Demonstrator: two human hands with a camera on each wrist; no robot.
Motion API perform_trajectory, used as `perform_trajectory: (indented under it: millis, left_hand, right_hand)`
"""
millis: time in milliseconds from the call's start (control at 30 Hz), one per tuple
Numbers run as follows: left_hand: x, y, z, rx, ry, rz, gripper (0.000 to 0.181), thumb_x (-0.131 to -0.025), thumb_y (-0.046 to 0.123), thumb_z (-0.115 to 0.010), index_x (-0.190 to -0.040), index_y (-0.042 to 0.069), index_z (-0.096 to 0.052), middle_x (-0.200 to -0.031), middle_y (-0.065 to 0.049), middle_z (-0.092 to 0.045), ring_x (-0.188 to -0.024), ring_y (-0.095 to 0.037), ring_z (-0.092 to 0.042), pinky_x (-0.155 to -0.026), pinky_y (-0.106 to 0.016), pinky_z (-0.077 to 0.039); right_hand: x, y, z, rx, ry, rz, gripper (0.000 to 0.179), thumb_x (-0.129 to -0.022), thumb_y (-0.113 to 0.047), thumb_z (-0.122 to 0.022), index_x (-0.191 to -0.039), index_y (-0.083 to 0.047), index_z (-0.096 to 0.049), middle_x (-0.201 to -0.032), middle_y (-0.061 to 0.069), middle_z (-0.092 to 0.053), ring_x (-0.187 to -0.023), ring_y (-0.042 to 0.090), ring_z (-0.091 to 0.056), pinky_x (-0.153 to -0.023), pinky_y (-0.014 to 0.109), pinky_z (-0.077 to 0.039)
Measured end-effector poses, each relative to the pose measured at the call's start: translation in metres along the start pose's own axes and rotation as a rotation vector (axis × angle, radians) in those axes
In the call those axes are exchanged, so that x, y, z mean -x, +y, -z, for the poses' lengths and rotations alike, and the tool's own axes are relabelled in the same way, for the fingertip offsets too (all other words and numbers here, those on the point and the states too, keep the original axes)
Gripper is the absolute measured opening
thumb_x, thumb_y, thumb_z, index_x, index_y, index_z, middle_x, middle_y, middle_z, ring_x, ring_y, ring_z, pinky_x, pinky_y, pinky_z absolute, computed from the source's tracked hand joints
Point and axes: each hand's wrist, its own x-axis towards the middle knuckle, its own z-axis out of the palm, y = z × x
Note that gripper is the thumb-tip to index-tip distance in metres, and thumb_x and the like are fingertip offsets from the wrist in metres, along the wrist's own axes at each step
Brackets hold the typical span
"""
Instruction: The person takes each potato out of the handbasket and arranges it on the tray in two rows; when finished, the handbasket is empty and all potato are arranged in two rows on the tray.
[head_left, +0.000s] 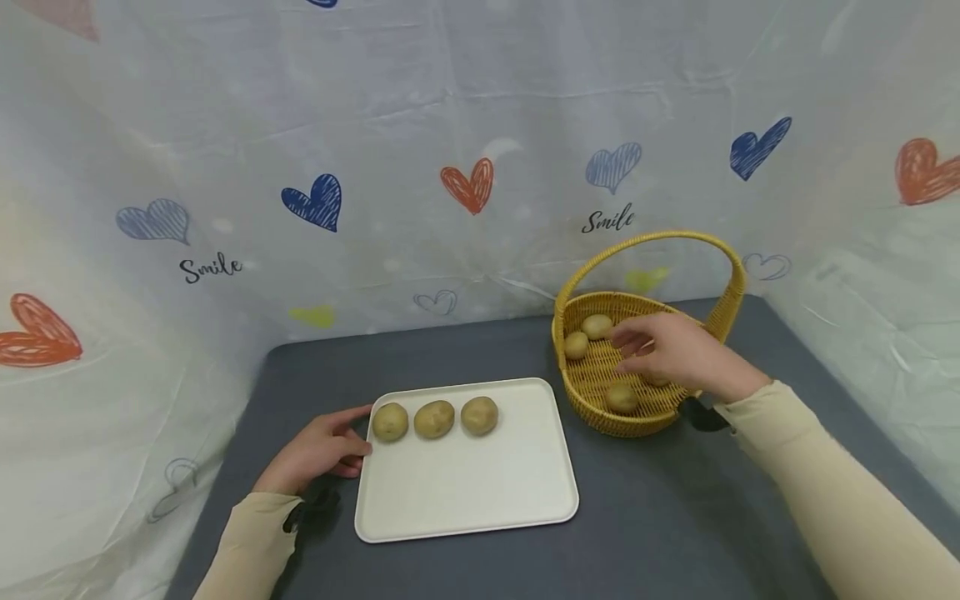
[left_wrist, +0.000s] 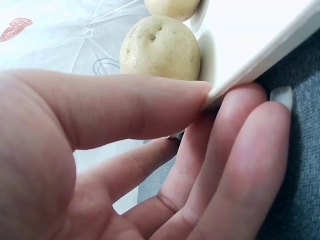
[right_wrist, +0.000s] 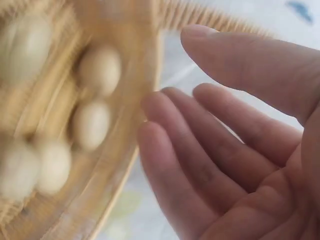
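A white tray (head_left: 480, 483) bears three potatoes in a row along its far side; the leftmost potato (head_left: 390, 422) sits near the corner. My left hand (head_left: 318, 450) holds the tray's left edge. In the left wrist view the thumb lies on the rim, with fingers curled against its outside and underside, close to a potato (left_wrist: 160, 47). Over the yellow woven basket (head_left: 570, 392) hovers my right hand (head_left: 671, 346), fingers loosely bent and nothing between them. Several potatoes lie in the basket, one potato (head_left: 621, 397) at its near side. My right hand partly hides another.
The basket's tall arched handle (head_left: 648, 237) rises over the back of my right hand. Tray and basket stand on a dark grey table (head_left: 465, 567). Behind the table hangs a white sheet (head_left: 390, 250) printed with hearts.
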Motion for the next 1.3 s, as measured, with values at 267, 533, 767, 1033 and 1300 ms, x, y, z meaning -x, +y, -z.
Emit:
perform_trajectory:
  millis: [267, 533, 767, 1033, 1300]
  left_hand:
    - [0.002, 0.001, 0.001, 0.001, -0.003, 0.017, 0.081, -0.098, 0.015, -0.077, -0.169, 0.010, -0.038, -0.101, -0.014, -0.074, -0.082, -0.022, -0.074, -0.074, -0.038, -0.066]
    - [0.003, 0.002, -0.002, 0.032, -0.004, 0.011, 0.082, -0.096, 0.015, -0.079, -0.167, 0.010, -0.041, -0.096, -0.014, -0.074, -0.076, -0.021, -0.073, -0.072, -0.039, -0.066]
    - [0.005, 0.003, -0.002, 0.028, 0.009, 0.010, 0.082, -0.095, 0.013, -0.079, -0.167, 0.007, -0.041, -0.095, -0.014, -0.074, -0.074, -0.021, -0.073, -0.070, -0.038, -0.066]
    - [0.004, 0.003, -0.003, 0.027, 0.024, 0.001, 0.081, -0.094, 0.012, -0.080, -0.166, 0.009, -0.044, -0.093, -0.013, -0.074, -0.073, -0.020, -0.072, -0.070, -0.038, -0.066]
    - [0.003, 0.000, -0.001, 0.037, 0.020, 0.008, 0.081, -0.095, 0.014, -0.080, -0.166, 0.010, -0.043, -0.096, -0.014, -0.075, -0.074, -0.021, -0.074, -0.070, -0.039, -0.066]
  right_hand:
    - [-0.034, 0.052, 0.013, -0.028, -0.067, -0.105, 0.050, -0.097, -0.015, -0.080, -0.142, 0.000, -0.068, -0.133, 0.020, -0.074, -0.121, 0.036, -0.070, -0.105, 0.057, -0.056]
    - [-0.045, 0.068, 0.008, -0.098, -0.099, -0.174, 0.059, -0.089, -0.008, -0.084, -0.144, 0.005, -0.066, -0.144, 0.029, -0.066, -0.135, 0.050, -0.059, -0.116, 0.065, -0.047]
    - [-0.050, 0.078, 0.005, -0.085, -0.147, -0.213, 0.060, -0.091, -0.008, -0.083, -0.145, 0.007, -0.063, -0.146, 0.031, -0.063, -0.137, 0.053, -0.057, -0.116, 0.066, -0.046]
    - [-0.053, 0.088, 0.002, -0.038, -0.192, -0.247, 0.063, -0.095, -0.022, -0.082, -0.146, 0.008, -0.061, -0.147, 0.033, -0.061, -0.135, 0.055, -0.057, -0.106, 0.065, -0.054]
    - [-0.057, 0.091, -0.002, 0.017, -0.159, -0.219, 0.062, -0.093, -0.031, -0.086, -0.137, 0.009, -0.068, -0.136, 0.031, -0.069, -0.123, 0.050, -0.065, -0.101, 0.062, -0.056]
